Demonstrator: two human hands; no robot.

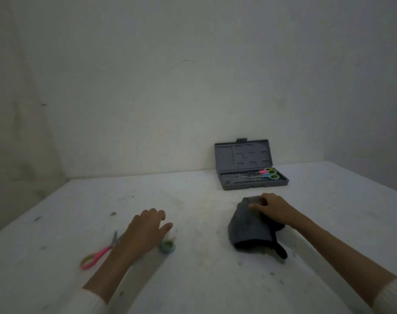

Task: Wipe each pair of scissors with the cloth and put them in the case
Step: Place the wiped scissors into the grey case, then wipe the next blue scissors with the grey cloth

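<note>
White and speckled with small dark marks, the table (193, 279) runs back to a bare pale wall, and the light is dim.

Nearest me lie the pink-handled scissors (98, 253), flat on the table beside my left forearm. Their long axis runs diagonally, with the handle loops toward me and to the left and the blades pointing away and to the right, where the tips slip behind my wrist. I judge them light and stiff, the plastic loops the safe place to take hold and the blades narrow and likely slick.

Just right of that wrist a blue handle loop (167, 246) shows, blurred. I take it for a second pair, mostly hidden under my left hand (147, 227), so I cannot tell how it points. That hand hovers low above it with fingers relaxed and spread, gripping nothing that I can see.

Further right, my right hand (270, 210) pinches the far edge of the dark grey cloth (249, 230), which lies bunched on the table. It looks soft and limp, and a bunched handful would serve best for wiping.

Farthest back, near the wall, the grey case (252, 184) stands open with its lid upright. Two pairs of scissors (266, 174) already lie in its tray, handles right and blades left, along the length of the case.
</note>
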